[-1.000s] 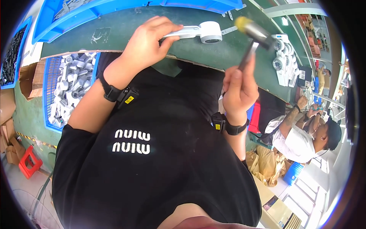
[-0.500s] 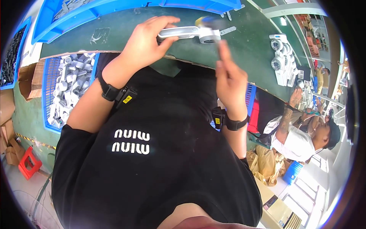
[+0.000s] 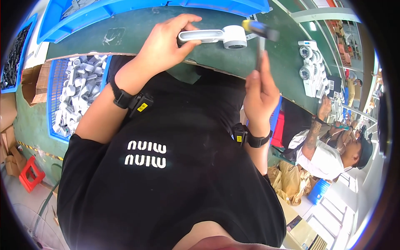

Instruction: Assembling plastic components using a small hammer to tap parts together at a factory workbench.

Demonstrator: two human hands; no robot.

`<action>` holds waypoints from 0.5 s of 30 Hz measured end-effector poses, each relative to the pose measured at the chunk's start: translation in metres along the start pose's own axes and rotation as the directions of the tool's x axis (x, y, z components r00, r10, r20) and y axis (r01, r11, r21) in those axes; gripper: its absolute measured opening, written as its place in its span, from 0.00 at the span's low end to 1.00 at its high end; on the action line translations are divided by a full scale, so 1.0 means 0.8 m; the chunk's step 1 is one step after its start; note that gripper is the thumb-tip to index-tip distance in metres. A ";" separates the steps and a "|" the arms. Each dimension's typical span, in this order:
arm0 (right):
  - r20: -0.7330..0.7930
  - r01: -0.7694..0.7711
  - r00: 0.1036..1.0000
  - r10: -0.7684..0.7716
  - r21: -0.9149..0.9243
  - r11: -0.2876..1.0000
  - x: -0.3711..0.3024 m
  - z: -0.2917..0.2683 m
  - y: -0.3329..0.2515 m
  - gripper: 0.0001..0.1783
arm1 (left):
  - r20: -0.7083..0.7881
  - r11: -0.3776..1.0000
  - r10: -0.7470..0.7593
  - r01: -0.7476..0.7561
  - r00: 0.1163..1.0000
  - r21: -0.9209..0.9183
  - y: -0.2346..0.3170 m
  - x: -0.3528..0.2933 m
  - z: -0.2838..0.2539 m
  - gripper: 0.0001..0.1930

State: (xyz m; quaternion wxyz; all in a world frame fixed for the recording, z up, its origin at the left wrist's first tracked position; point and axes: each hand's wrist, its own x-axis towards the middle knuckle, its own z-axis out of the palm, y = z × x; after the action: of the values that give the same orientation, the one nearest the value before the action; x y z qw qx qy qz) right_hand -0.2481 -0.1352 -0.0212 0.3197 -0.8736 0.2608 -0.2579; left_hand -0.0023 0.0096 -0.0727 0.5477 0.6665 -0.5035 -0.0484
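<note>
Hammer [image 3: 261, 43] stands gripped in the right hand [image 3: 261, 93], its blurred head near the white part's [image 3: 212, 36] round end. The left hand [image 3: 166, 43], apart from the right, clasps the part's handle over the bench [image 3: 287, 66]; whether part and bench touch, I cannot tell. A skewed blow could crack the round end; a slack left grip could let the part twist or skid.
</note>
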 end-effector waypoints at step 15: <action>0.198 0.197 0.970 -0.139 -0.310 0.930 0.004 0.003 -0.012 0.32 | 0.018 0.999 -0.020 0.019 1.000 0.032 0.001 -0.002 -0.002 0.25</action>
State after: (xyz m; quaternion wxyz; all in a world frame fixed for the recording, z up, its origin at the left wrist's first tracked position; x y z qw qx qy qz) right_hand -0.2409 -0.1297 -0.0151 0.1681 -0.9528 0.1954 -0.1606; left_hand -0.0026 0.0121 -0.0724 0.5320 0.6794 -0.5027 -0.0520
